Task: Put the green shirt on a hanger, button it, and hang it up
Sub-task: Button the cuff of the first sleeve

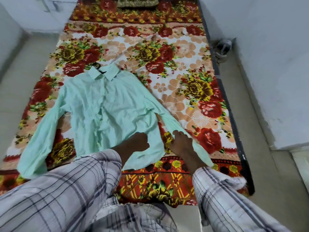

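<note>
The pale green shirt lies flat, front up, on the floral bedsheet, collar pointing away from me and both sleeves spread outward. A black hanger hook sticks out from behind the collar; the remainder of the hanger is hidden inside the shirt. My left hand rests on the lower right front of the shirt with its fingers curled into the fabric near the hem. My right hand presses down on the shirt's right sleeve, fingers on the cloth. The front placket looks closed along the middle, though the buttons are too blurred to tell.
The bed runs lengthwise away from me, with a dark frame edge along its right side. A patterned pillow lies at the far end. A small appliance with cords sits on the floor by the right wall. Pale floor lies left of the bed.
</note>
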